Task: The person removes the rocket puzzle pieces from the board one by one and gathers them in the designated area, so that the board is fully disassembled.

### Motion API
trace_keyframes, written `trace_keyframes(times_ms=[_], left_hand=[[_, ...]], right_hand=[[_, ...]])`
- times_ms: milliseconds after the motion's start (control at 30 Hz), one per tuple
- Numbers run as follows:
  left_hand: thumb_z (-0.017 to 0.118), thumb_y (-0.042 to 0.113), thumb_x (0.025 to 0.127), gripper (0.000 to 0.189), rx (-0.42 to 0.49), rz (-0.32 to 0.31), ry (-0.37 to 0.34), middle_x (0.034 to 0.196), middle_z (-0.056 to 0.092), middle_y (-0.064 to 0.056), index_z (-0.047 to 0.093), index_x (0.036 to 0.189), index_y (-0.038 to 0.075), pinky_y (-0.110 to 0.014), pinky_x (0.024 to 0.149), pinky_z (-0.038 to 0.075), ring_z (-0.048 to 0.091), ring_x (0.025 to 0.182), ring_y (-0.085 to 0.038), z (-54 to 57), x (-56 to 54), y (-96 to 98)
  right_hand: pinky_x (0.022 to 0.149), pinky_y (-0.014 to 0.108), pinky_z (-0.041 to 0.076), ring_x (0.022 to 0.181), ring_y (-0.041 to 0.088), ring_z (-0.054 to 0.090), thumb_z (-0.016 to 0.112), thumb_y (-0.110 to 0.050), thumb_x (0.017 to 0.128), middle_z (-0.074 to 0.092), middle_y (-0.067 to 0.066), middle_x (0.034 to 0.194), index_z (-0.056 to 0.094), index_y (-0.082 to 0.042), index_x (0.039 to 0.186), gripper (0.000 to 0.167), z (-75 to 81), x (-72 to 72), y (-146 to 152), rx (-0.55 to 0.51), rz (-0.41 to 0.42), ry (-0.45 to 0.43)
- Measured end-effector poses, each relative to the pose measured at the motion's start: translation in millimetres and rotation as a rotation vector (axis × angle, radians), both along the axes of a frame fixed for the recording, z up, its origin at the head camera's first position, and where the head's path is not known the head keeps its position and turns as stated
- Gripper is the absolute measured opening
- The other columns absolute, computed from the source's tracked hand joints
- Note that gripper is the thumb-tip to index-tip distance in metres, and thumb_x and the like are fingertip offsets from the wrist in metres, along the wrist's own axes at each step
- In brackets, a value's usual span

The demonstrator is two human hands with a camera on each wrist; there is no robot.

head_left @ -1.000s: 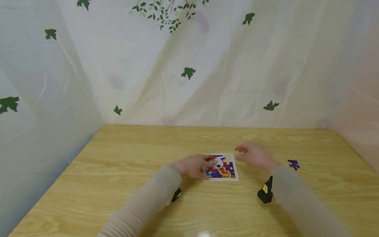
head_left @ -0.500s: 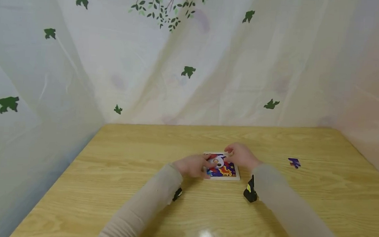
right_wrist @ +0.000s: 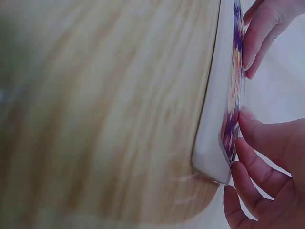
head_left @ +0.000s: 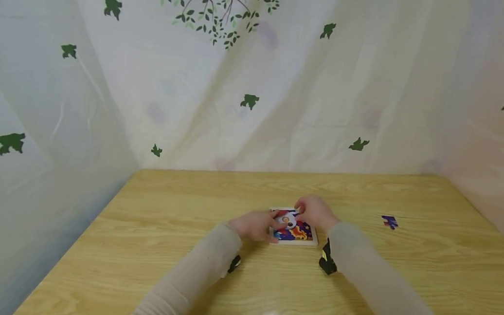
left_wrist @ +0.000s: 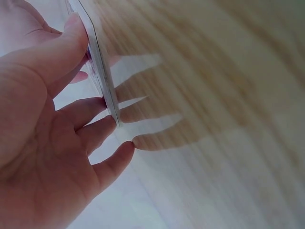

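A small jigsaw puzzle point(head_left: 298, 233) in a pale frame lies on the table, its picture purple, white and orange. On its left side my left hand point(head_left: 255, 224) holds it, thumb and fingers spread over the frame and picture. The left wrist view shows the thumb and fingertips against the puzzle's edge point(left_wrist: 101, 71). My right hand point(head_left: 317, 212) is at the upper right corner, thumb and index finger close together on the picture. In the right wrist view its fingertips touch the puzzle's face point(right_wrist: 232, 102); whether they pinch a piece is hidden.
A loose purple jigsaw piece point(head_left: 390, 222) lies on the wooden table point(head_left: 178, 201), right of the puzzle. Behind the table hangs a pale curtain point(head_left: 186, 99) with leaf and branch prints. Each wrist carries a black camera point(head_left: 327, 260).
My right hand has moved left from beside the puzzle onto its upper right corner, covering a pale gap seen there before. The left hand has stayed on the puzzle's left side.
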State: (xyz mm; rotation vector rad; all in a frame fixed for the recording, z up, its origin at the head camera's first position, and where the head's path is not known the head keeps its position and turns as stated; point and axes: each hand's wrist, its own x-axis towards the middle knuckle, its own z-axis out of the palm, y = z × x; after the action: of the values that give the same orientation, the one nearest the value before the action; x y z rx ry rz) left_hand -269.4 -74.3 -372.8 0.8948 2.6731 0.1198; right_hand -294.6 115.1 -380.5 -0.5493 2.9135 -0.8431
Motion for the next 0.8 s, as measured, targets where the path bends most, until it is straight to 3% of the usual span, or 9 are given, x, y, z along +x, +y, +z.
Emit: trace_keyframes(times_ms=[267, 533, 800], left_hand=[[0.061, 0.036, 0.091, 0.055, 0.016, -0.005, -0.032, 0.157, 0.022, -0.008, 0.043, 0.141, 0.025, -0.033, 0.113, 0.028, 0.03, 0.14, -0.025, 2.4, 0.5, -3.4], [0.059, 0.035, 0.092, 0.056, 0.023, -0.018, -0.064, 0.158, 0.018, -0.01, 0.04, 0.143, 0.027, -0.035, 0.115, 0.025, 0.021, 0.144, -0.027, 1.3, 0.9, -3.9], [0.061, 0.034, 0.091, 0.057, 0.015, -0.01, -0.05, 0.158, 0.018, -0.01, 0.039, 0.143, 0.028, -0.035, 0.113, 0.028, 0.026, 0.142, -0.028, -0.3, 2.7, -3.4]], right_hand=[[0.075, 0.039, 0.051, 0.079, 0.023, 0.061, 0.069, -0.005, 0.082, 0.066, 0.014, 0.089, 0.065, 0.004, 0.102, 0.022, 2.4, 1.0, -7.0, 0.024, -0.035, -0.021], [0.077, 0.039, 0.052, 0.084, 0.025, 0.063, 0.069, -0.003, 0.081, 0.068, 0.016, 0.092, 0.065, 0.005, 0.099, 0.02, 0.9, -0.3, -6.3, 0.004, -0.013, -0.049], [0.082, 0.041, 0.051, 0.089, 0.028, 0.063, 0.071, -0.004, 0.081, 0.067, 0.018, 0.097, 0.064, 0.006, 0.105, 0.027, -1.2, -2.7, -3.3, -0.037, 0.026, -0.09]])
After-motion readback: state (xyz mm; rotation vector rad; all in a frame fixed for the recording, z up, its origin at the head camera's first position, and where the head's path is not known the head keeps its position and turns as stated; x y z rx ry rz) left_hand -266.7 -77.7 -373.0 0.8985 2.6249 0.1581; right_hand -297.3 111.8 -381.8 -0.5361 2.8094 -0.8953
